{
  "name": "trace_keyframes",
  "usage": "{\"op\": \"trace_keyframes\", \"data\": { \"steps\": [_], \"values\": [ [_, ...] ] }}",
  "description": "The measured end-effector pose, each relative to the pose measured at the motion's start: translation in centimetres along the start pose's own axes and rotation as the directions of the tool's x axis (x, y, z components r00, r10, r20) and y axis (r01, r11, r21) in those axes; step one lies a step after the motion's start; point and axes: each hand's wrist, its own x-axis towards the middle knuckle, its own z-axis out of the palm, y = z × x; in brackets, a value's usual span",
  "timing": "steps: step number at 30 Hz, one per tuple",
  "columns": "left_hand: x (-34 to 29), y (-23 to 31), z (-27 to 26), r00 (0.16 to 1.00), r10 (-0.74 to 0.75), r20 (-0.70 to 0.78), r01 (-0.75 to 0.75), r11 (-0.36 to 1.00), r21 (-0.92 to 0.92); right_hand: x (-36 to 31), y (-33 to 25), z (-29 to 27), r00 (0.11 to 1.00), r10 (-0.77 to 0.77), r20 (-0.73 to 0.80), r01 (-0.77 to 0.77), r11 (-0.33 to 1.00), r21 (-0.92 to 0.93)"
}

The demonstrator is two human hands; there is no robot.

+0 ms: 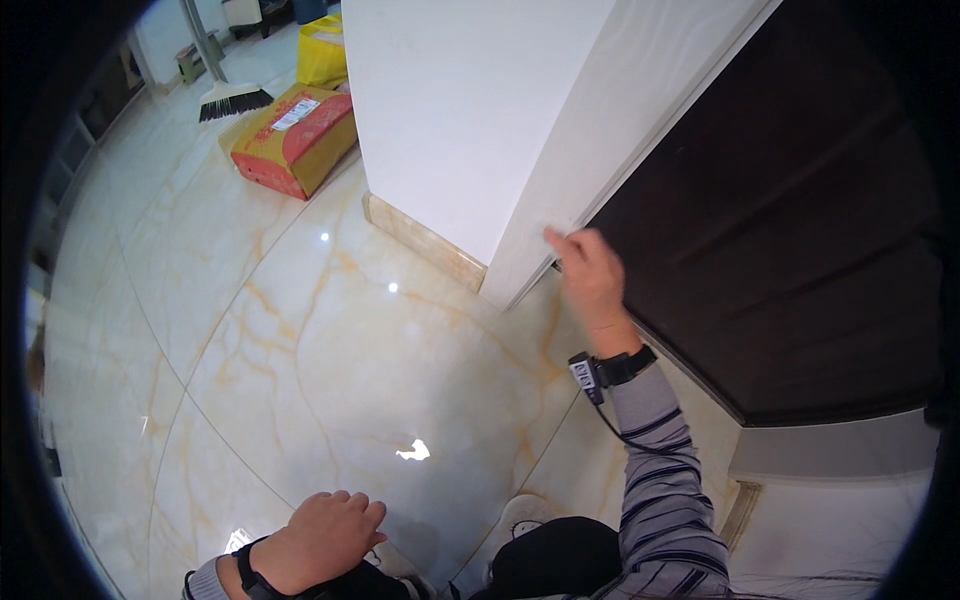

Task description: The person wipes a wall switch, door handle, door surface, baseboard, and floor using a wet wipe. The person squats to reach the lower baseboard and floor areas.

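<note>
My right hand (590,275) is raised at the white door frame (570,140), its fingers bent and blurred by motion. The fingertips lie at or just before the frame's edge; touching or apart I cannot tell. Nothing shows in this hand. A dark brown panel (800,230) fills the opening right beside it. On that wrist sits a black strap (625,366) with a small device and a cable. My left hand (335,535) hangs low in front of my body with its back up, the fingers curled in and nothing visible in them.
A red and yellow-brown carton (296,140) lies on the glossy marbled floor (300,330) at the far left. Behind it are a yellow bag (321,52) and a broom (232,98). A white wall (450,110) juts out ahead, edged by a beige skirting (425,240).
</note>
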Motion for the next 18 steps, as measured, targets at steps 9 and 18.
{"op": "trace_keyframes", "data": {
  "steps": [9,18],
  "values": [
    [0.0,0.6,-0.5,0.998,-0.030,0.049,0.029,0.999,0.017,0.5,-0.1,-0.6,0.998,0.051,-0.048,-0.049,0.998,0.042],
    [0.2,0.2,-0.9,1.000,0.013,0.000,-0.013,1.000,0.026,0.2,-1.8,0.5,0.992,0.069,-0.108,-0.062,0.996,0.070]
  ]
}}
